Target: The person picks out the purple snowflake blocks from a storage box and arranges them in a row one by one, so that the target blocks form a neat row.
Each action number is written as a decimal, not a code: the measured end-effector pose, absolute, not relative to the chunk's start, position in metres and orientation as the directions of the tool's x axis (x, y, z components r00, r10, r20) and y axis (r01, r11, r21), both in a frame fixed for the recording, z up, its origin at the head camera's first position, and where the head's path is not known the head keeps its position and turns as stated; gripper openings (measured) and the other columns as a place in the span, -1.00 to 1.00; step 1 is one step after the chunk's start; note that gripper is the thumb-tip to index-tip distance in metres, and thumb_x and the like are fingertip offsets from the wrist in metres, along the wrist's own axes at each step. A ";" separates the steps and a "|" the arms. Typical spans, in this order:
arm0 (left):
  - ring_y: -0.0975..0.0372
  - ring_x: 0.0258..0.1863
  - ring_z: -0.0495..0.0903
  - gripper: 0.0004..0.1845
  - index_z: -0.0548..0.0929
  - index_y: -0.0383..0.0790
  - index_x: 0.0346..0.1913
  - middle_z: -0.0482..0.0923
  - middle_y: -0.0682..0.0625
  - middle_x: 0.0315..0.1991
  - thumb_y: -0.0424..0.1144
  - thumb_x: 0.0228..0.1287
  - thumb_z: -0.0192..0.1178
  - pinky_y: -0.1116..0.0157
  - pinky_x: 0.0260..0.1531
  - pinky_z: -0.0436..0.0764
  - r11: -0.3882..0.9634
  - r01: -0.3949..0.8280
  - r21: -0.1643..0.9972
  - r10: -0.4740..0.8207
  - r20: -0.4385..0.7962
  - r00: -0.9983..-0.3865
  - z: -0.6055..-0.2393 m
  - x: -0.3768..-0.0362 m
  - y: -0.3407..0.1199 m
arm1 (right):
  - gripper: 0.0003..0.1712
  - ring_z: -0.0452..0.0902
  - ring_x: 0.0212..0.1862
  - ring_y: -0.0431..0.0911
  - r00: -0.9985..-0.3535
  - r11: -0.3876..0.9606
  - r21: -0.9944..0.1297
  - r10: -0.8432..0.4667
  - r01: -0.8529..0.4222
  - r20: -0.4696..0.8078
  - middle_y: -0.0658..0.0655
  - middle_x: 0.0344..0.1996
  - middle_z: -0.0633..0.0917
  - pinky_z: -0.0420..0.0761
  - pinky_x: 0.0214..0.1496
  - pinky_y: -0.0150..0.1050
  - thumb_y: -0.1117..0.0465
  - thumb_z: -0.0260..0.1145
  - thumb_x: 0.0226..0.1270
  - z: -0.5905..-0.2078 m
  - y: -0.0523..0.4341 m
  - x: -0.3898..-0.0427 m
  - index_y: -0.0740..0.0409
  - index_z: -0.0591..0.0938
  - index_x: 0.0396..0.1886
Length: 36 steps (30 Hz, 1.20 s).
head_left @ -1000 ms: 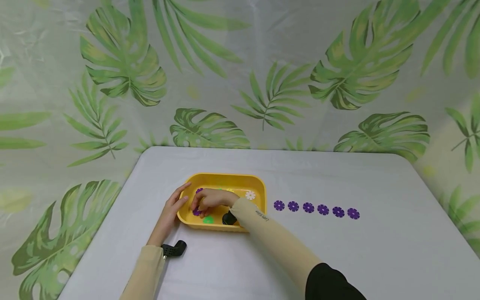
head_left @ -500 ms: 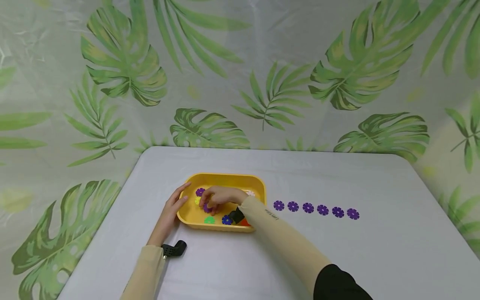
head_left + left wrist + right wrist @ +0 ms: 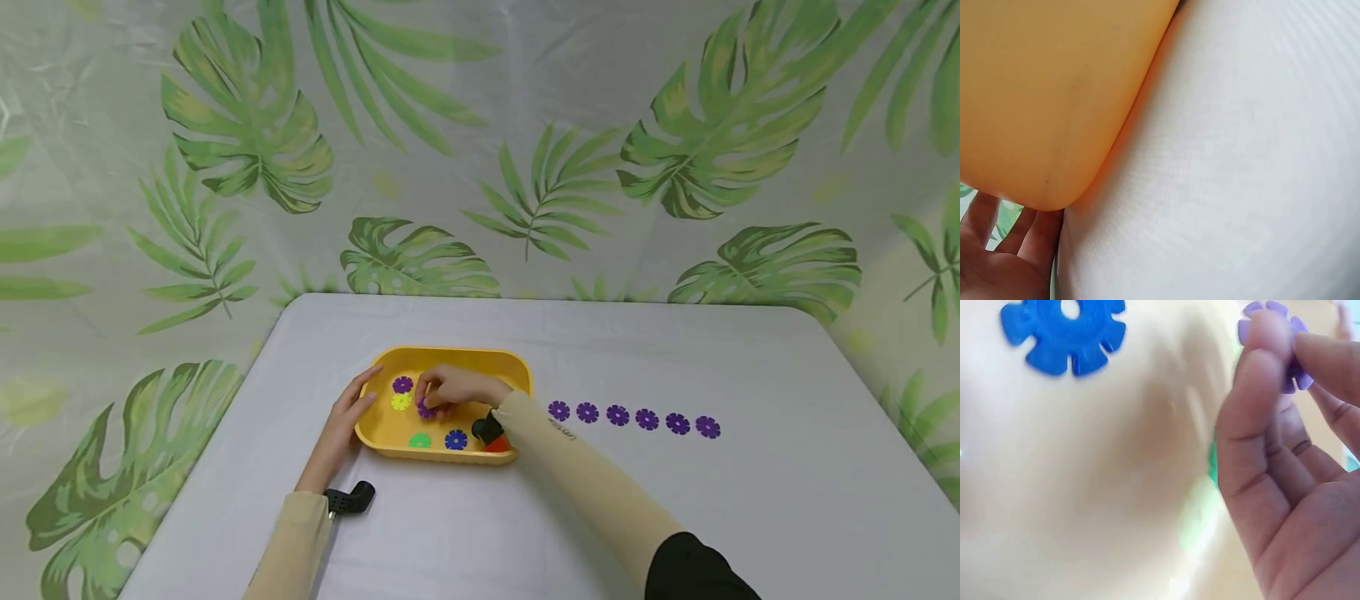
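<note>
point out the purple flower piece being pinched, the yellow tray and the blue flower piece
purple flower piece [image 3: 1294,372], right wrist view, petals showing past the pinching fingers
yellow tray [image 3: 450,353], head view, far rim
blue flower piece [image 3: 1063,334], right wrist view, body beside its centre hole

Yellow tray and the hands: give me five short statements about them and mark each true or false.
1. The right hand pinches a purple flower disc. True.
2. The left hand holds a blue disc. False: it rests against the yellow tray at its left end and holds nothing.
3. Six purple discs lie in a row on the table, right of the tray. True.
4. The tray is empty. False: purple, yellow, green and blue discs lie in it.
5. The blue disc lies outside the tray. False: it lies in the tray.
</note>
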<state>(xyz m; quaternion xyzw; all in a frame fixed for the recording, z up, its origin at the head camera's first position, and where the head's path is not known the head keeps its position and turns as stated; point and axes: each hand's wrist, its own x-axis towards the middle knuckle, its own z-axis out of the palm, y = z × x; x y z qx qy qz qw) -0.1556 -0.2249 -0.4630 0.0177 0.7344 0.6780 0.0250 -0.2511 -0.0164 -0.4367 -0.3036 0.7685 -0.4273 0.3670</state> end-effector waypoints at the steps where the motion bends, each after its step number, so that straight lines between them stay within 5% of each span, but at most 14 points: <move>1: 0.14 0.47 -0.13 -0.51 0.24 -0.17 0.44 0.00 -0.04 0.49 -0.25 0.51 -0.10 0.07 0.40 -0.06 0.086 -0.004 0.996 0.057 -0.009 -0.998 -0.465 -0.156 -0.225 | -0.89 0.44 -0.58 -0.14 -0.548 0.440 -0.883 -0.784 -0.161 -0.291 0.07 -0.55 0.54 0.52 -0.50 -0.39 0.45 0.12 0.35 -0.435 -0.012 -0.252 0.34 0.57 -0.21; 7: 0.24 0.45 -0.08 -0.53 0.30 0.01 0.42 0.07 0.11 0.46 -0.15 0.51 -0.08 0.12 0.40 -0.03 0.116 -0.004 0.993 0.025 -0.007 -1.000 -0.485 -0.162 -0.230 | -0.86 0.40 -0.60 -0.16 -0.558 0.385 -0.911 -0.792 -0.144 -0.246 0.10 -0.55 0.54 0.47 -0.52 -0.31 0.40 0.12 0.38 -0.415 0.026 -0.256 0.32 0.56 -0.14; 17: 0.24 0.45 -0.08 -0.52 0.29 0.00 0.43 0.05 0.11 0.47 -0.15 0.51 -0.07 0.13 0.40 -0.03 0.106 -0.020 0.994 0.022 -0.022 -1.000 -0.484 -0.162 -0.229 | -0.80 0.44 -0.57 -0.14 -0.653 0.373 -0.922 -0.726 -0.107 -0.217 0.13 -0.44 0.56 0.57 -0.48 -0.34 0.31 0.15 0.37 -0.401 0.114 -0.259 0.33 0.55 -0.10; 36: 0.22 0.46 -0.10 -0.52 0.27 -0.04 0.43 0.03 0.07 0.48 -0.17 0.51 -0.07 0.12 0.41 -0.06 0.103 -0.015 0.995 0.036 -0.019 -0.999 -0.485 -0.163 -0.231 | -0.66 0.42 -0.47 -0.14 -0.828 0.396 -0.916 -0.490 0.066 -0.272 0.14 -0.42 0.50 0.53 -0.41 -0.27 0.21 0.05 0.50 -0.443 0.324 -0.231 0.45 0.40 0.04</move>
